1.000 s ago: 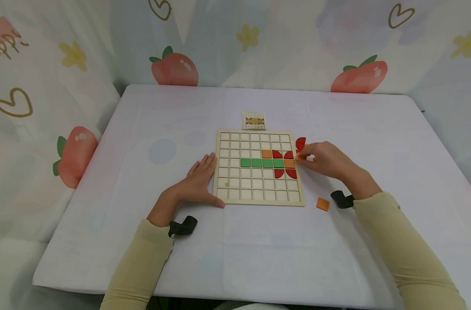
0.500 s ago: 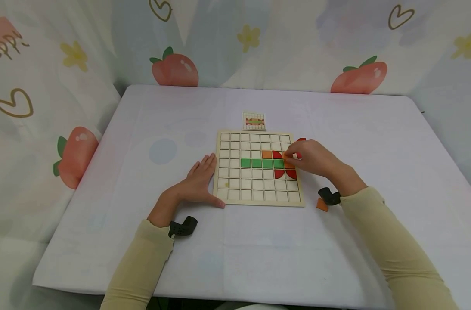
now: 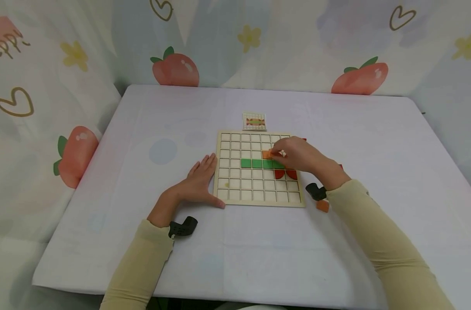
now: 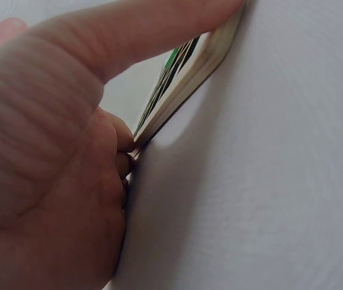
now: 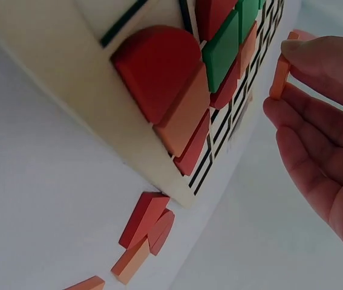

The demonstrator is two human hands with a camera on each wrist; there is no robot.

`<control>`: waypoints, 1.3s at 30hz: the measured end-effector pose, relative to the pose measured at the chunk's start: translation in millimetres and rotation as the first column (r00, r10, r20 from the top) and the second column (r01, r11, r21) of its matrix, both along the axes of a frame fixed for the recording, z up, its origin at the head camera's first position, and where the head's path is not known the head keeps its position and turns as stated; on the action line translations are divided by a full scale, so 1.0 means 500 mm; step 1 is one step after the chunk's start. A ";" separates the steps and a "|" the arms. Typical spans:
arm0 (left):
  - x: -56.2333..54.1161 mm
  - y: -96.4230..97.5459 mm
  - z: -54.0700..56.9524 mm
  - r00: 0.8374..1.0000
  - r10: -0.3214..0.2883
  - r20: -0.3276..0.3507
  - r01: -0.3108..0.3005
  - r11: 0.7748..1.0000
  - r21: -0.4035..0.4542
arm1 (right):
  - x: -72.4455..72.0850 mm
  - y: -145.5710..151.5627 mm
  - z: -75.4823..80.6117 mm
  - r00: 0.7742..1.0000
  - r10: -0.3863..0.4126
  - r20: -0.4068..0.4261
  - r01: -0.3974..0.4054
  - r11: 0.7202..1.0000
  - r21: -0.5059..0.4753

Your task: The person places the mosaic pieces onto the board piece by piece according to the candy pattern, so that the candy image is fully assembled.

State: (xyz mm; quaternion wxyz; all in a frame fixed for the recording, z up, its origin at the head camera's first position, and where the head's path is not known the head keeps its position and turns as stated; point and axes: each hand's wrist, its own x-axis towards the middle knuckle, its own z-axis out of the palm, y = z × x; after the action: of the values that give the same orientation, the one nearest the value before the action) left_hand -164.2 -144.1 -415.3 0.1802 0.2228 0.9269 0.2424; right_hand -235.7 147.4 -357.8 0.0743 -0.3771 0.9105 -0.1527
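My right hand (image 3: 303, 155) hovers over the upper right of the wooden grid board (image 3: 235, 186), pinching an orange square tile (image 5: 282, 75) between thumb and fingertips. Seated in the board are a row of green square tiles (image 3: 256, 163), several red rounded tiles (image 5: 162, 66) and orange squares, one of them an orange tile (image 5: 183, 112) near the right edge. The hand hides part of these in the head view. Along the board's left side rests my left hand (image 3: 198, 183), fingers extended against the edge and thumb at the near left corner.
A small card (image 3: 255, 122) with a printed coloured pattern lies just beyond the board. To the board's right are loose pieces: a red tile (image 5: 144, 219), another red tile (image 5: 161, 231) and an orange tile (image 5: 130, 261). A separate orange tile (image 3: 322, 206) lies nearer.
My right hand has carried the orange tile leftward from beside the board's right edge to over the grid, near the seated orange tile. The left hand has stayed in place.
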 end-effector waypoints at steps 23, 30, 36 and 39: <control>-0.001 0.001 0.001 1.000 0.005 0.004 -0.005 1.000 -0.028 | -0.026 -0.058 -0.025 0.994 0.109 -0.024 -0.110 0.992 -0.056; -0.001 0.000 0.001 1.000 0.007 0.005 -0.007 1.000 -0.027 | -0.027 -0.070 -0.025 0.995 0.100 -0.016 -0.101 0.995 -0.013; -0.002 0.000 0.000 1.000 0.004 0.004 -0.004 1.000 -0.025 | -0.028 -0.075 -0.024 0.996 0.089 0.002 -0.089 0.996 0.019; -0.002 0.001 0.002 1.000 0.003 0.005 -0.003 1.000 -0.021 | -0.030 -0.076 -0.026 0.996 0.085 0.018 -0.086 0.996 0.027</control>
State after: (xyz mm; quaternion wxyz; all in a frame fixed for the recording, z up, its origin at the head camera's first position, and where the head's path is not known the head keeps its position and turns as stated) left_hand -165.0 -143.5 -414.4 0.1845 0.2188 0.9292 0.2338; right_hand -250.6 109.5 -370.7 0.0934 -0.4135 0.8948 -0.1400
